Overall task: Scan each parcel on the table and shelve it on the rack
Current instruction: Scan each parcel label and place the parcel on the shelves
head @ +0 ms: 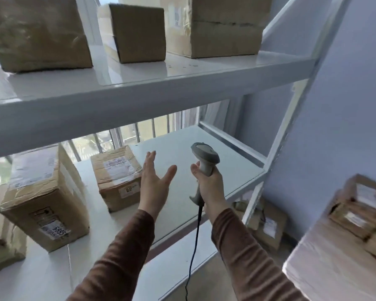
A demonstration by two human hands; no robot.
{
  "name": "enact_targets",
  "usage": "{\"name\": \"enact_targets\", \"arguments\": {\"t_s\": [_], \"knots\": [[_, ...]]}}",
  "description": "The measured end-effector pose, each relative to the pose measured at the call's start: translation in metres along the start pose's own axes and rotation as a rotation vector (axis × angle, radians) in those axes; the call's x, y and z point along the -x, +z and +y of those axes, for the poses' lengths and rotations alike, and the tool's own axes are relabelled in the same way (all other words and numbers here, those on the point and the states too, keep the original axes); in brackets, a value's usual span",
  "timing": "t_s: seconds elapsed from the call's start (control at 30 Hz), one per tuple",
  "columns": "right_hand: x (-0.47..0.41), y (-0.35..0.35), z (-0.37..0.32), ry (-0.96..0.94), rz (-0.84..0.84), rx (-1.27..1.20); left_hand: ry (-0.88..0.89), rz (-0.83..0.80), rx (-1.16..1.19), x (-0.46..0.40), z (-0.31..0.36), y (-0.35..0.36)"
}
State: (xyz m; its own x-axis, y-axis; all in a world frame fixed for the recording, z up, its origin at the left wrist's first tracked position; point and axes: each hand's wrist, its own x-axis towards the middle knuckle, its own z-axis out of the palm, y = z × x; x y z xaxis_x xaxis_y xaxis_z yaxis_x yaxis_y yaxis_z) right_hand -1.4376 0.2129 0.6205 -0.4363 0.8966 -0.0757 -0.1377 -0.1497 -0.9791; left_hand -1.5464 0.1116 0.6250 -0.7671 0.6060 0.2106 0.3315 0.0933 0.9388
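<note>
Parcels still to scan (360, 205): stacked on the counter (326, 263) at far right, blurred, well apart from both hands. Parcel (117, 177) with the "69" label: on the middle shelf (182, 205) of the rack (289, 131), just beside the left hand. Larger parcel (46, 198): farther left on the same shelf. Three more boxes (137, 31): on the upper shelf.

Left hand (155, 183): fingers spread and straight, palm turned inward, holding nothing, hovering over the bare part of the middle shelf. Right hand (208, 183): wrapped round the grip of the scanner (204, 161), head upright, cord (193, 246) hanging down past the shelf edge.

Hazards, as judged from this position:
- Cord snag: likely on the front edge of the shelf during a turn toward the counter; possible jerk on the scanner.
- Knock to the "69" parcel: possible on a careless sideways sweep of the left hand; close enough to shift.
- Head strike on the upper shelf: possible on rising or leaning in, given the low front beam.
- One-handed lift of the next parcel: risk of a drop with the right hand occupied by the scanner.
- Blurred counter labels: barcode position not readable from here.
</note>
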Motion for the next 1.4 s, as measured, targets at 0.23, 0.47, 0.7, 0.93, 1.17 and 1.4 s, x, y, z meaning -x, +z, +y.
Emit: {"name": "enact_targets", "arguments": {"t_s": [0.23, 0.47, 0.7, 0.93, 1.17, 1.4], "knots": [[0.027, -0.129, -0.017, -0.108, 0.343, 0.020, -0.008, -0.342, 0.142, 0.034, 0.031, 0.122], [0.077, -0.265, -0.038, -0.167, 0.652, 0.009, -0.020, -0.718, 0.249, 0.097, 0.079, 0.241], [0.123, -0.402, -0.060, -0.200, 0.876, 0.012, -0.053, -0.999, 0.254, 0.174, 0.119, 0.369], [0.121, -0.560, -0.057, -0.095, 1.009, -0.016, -0.122, -1.123, 0.165, 0.217, 0.142, 0.513], [0.068, -0.701, -0.049, -0.050, 0.992, 0.019, -0.237, -1.028, 0.020, 0.211, 0.141, 0.657], [0.013, -0.771, -0.025, 0.068, 0.948, -0.080, -0.361, -1.000, 0.003, 0.200, 0.127, 0.738]]}}
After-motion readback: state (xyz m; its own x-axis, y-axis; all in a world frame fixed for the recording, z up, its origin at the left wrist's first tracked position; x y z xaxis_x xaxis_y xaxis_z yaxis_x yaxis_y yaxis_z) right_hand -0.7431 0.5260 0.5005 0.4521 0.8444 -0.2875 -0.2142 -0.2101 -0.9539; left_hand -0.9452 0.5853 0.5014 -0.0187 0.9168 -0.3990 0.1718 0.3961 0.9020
